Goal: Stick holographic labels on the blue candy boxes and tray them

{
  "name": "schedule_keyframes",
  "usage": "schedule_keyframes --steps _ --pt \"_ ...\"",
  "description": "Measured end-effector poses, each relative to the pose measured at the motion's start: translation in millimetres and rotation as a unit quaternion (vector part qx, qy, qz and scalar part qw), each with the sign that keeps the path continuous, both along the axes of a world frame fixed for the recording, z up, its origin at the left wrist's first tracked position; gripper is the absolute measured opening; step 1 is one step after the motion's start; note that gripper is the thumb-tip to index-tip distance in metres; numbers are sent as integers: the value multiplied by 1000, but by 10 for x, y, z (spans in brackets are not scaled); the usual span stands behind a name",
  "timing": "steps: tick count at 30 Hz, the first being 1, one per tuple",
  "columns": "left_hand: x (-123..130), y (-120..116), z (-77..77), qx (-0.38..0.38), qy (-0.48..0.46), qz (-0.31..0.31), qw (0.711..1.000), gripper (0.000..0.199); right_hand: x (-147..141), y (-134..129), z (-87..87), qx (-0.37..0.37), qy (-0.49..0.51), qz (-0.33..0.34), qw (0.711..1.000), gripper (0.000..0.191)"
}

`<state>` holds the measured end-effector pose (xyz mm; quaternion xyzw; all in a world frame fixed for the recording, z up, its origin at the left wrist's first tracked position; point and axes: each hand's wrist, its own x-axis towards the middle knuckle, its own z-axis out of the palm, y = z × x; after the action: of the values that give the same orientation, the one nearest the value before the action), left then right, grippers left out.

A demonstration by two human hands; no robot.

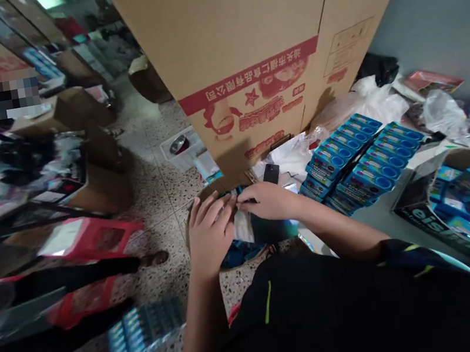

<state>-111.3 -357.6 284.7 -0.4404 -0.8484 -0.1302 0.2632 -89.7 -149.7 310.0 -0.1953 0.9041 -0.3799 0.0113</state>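
My left hand [211, 233] and my right hand [266, 202] meet at the middle of the view, with their fingers together on a small translucent plastic packet [243, 226]. A bit of blue shows at its top edge, and my fingers hide most of it. Under my hands, a round container holds blue packaging [241, 253]. Stacked blue retail boxes [348, 161] lie just beyond my right hand, with a black phone [271, 174] near them.
A large printed cardboard carton [242, 50] towers ahead. An open box of blue packs [458, 206] sits at right. A person's black-trousered leg [98, 270] stands by a red plastic stool [93, 237] on the terrazzo floor [160, 182]. Cluttered shelving lines the left.
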Motion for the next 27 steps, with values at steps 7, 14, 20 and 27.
schedule_keyframes --steps 7,14,20,27 --pt "213 88 -170 69 85 -58 992 36 438 193 56 -130 -14 -57 990 24" --pt "117 604 -11 85 67 -138 985 49 824 461 130 -84 47 -162 982 25" --pt "49 1082 8 70 77 -287 952 45 1236 722 195 -42 14 -284 958 24" --pt "160 1402 -145 110 105 -384 911 47 1714 878 204 -66 13 -347 935 25"
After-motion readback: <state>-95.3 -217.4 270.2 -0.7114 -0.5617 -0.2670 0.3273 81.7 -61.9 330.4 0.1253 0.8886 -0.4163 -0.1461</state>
